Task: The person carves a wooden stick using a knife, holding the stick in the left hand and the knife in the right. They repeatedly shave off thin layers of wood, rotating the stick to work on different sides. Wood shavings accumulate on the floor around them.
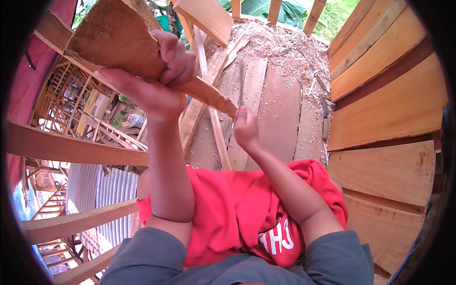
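A long, rough-surfaced plank [114,40] slants across the upper left, its broad end raised toward me and its narrow-looking end reaching toward the middle. My left hand [156,92] is wrapped around the plank near the broad end, thumb beneath and fingers curled over the edge. At the other end, my right hand [247,127] is closed at the plank's tip, with its fingers partly hidden. Red cloth [228,204] covers my lap below both forearms.
Wood shavings [275,42] litter the far floorboards [278,114]. A knife [325,124] lies by the right-hand board wall [380,118]. Loose timber [202,114] rests at an angle beneath the plank. Rails [76,145] cross the open left side, above a corrugated metal sheet [107,185].
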Available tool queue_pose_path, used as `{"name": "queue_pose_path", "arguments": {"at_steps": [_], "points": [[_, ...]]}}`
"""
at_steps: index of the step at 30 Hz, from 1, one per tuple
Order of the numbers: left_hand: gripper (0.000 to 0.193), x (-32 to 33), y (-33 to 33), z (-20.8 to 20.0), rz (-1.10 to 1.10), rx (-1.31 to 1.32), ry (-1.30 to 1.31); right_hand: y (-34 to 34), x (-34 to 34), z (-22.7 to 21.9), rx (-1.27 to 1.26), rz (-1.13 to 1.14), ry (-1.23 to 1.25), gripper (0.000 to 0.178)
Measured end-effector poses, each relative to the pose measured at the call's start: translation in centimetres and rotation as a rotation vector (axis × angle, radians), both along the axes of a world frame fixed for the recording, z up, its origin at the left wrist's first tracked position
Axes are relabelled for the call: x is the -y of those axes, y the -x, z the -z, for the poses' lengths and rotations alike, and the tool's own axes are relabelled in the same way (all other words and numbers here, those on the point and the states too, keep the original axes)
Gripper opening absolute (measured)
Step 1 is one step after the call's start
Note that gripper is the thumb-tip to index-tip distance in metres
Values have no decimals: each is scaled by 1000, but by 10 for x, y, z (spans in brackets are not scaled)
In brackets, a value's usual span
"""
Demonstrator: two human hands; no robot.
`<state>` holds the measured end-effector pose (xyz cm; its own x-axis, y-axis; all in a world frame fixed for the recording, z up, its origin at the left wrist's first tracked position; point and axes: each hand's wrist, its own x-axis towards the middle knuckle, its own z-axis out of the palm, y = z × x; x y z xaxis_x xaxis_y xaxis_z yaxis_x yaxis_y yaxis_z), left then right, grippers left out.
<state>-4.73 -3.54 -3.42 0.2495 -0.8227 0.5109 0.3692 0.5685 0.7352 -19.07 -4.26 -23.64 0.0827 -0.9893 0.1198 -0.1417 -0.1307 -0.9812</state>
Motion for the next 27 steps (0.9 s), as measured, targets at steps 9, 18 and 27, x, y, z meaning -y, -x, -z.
{"name": "queue_pose_path", "arguments": {"at_steps": [9,18,27], "points": [[83,2,16,-6,-14,20,-13,1,2,31,-132,-59,-79,40],[85,4,19,-10,-103,63,-22,0,5,39,-153,-176,-353,40],[86,5,12,-8,-21,11,3,-3,5,48,-320,-1,-6,40]]}}
